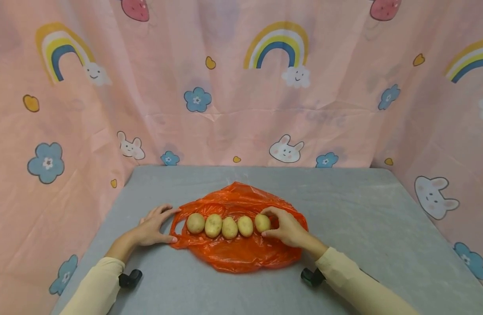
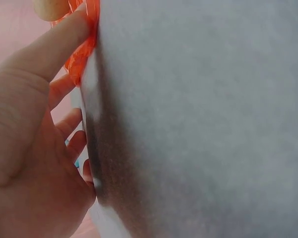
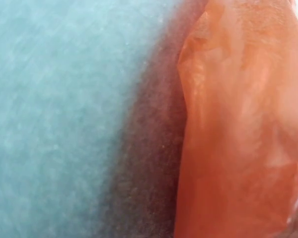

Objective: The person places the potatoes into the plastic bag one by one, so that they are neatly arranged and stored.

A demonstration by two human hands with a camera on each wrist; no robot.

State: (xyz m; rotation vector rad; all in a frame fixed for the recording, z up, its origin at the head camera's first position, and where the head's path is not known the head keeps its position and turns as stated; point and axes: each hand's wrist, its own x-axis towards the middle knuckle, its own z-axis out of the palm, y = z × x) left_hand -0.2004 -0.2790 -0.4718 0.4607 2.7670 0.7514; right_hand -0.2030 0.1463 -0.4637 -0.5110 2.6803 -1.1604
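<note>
Several potatoes (image 1: 229, 228) lie in a row on a flattened orange plastic bag (image 1: 241, 256) in the head view. My right hand (image 1: 290, 228) holds the rightmost potato (image 1: 262, 222), thumb in front and fingers behind. At the bag's left end, my left hand (image 1: 154, 225) touches the handle loops, thumb and fingers spread apart. In the left wrist view, that hand's thumb (image 2: 54, 47) reaches the orange plastic, and part of a potato (image 2: 50, 7) shows at the top. Orange plastic (image 3: 238, 124) fills the right side of the right wrist view, where the hand is mostly out of sight.
The bag lies on a grey-covered table (image 1: 363, 227). A pink curtain (image 1: 233, 131) with rainbows, rabbits and flowers hangs behind and along both sides. Dark devices are strapped at the left wrist (image 1: 130, 278) and the right wrist (image 1: 313, 277).
</note>
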